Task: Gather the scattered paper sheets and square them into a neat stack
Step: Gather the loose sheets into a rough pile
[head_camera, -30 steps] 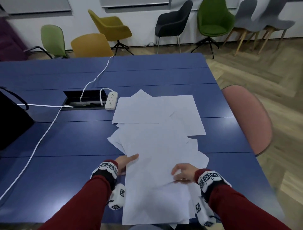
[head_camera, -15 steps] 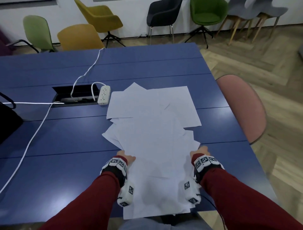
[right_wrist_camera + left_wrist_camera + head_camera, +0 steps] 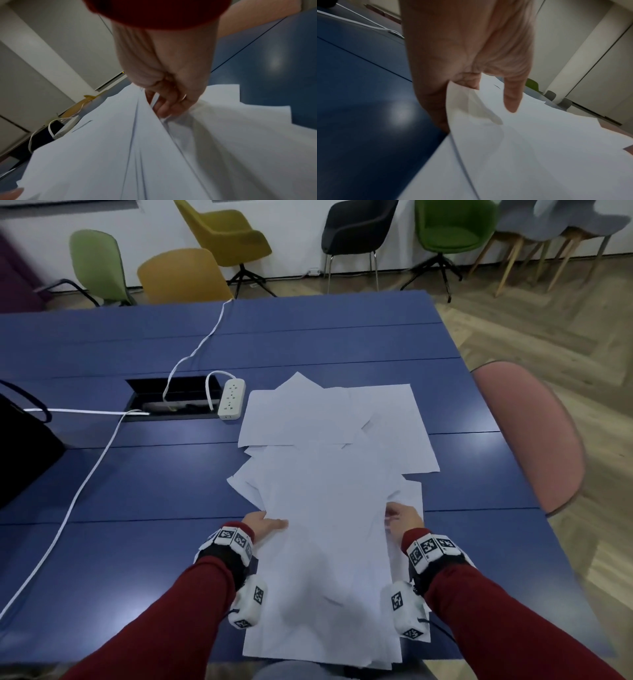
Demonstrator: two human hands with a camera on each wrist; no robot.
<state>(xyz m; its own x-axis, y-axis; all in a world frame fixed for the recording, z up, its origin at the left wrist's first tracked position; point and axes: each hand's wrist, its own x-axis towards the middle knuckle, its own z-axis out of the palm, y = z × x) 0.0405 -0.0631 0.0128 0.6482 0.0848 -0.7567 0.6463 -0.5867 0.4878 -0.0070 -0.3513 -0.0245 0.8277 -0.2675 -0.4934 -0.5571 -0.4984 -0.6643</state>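
Head view: the paper sheets [image 3: 329, 508] are fanned over the blue table [image 3: 137, 491], flanked at 9 and 3 o'clock by the left hand [image 3: 263, 524] and right hand [image 3: 402, 517], apparently for pushing the edges inward; a second ago the right hand lay atop them. Left wrist view: an edge is pinched between thumb and fingers [image 3: 511, 100]. Right wrist view: several sheets are clamped under curled fingers [image 3: 164, 108].

You have plain white paper sheets [image 3: 329, 501] spread over a deep blue counter [image 3: 137, 542]. Your sleeves [image 3: 178, 625] are dark red, and each wristband [image 3: 233, 537] is white with black square code patterns. A white power strip [image 3: 232, 398] and a white cable [image 3: 78, 498] lie on the blue. Beside the counter stands a dusty pink chair [image 3: 534, 436]; behind it, chairs in light green [image 3: 94, 265], mustard yellow [image 3: 185, 277], black [image 3: 356, 225] and bright green [image 3: 452, 224]. The floor [image 3: 548, 330] is brown wood in a herringbone pattern.
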